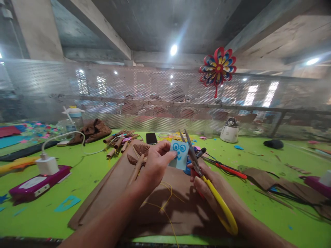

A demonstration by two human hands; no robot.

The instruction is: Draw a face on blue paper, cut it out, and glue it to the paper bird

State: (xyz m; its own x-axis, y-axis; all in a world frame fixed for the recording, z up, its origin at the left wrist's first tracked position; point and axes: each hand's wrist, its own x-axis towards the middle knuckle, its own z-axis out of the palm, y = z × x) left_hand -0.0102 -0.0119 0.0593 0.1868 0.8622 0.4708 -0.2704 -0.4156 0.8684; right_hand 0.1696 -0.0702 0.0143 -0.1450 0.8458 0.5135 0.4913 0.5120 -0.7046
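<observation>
Between its thumb and fingers, my left hand (158, 164) pinches a light-blue piece of paper (182, 162) with a face drawn on it in darker blue. My right hand (210, 177) grips a pair of scissors (198, 165) with a yellow handle loop. The blades point up and stand slightly apart, close to the paper's right edge. Under both hands lies a large sheet of brown paper (181, 213). On it, partly behind my left wrist, is a brown paper roll (136, 171) with pleated fans (141, 149) near its top. A yellow string (169, 194) trails over the sheet.
A purple power strip (38, 184) with a white charger (48, 166) is at left. Further back are several paper rolls (120, 142), a phone (151, 138) and a white container (229, 131). A red-handled tool (234, 172) and brown scraps (284, 187) lie right. A perforated panel (155, 117) borders the green table.
</observation>
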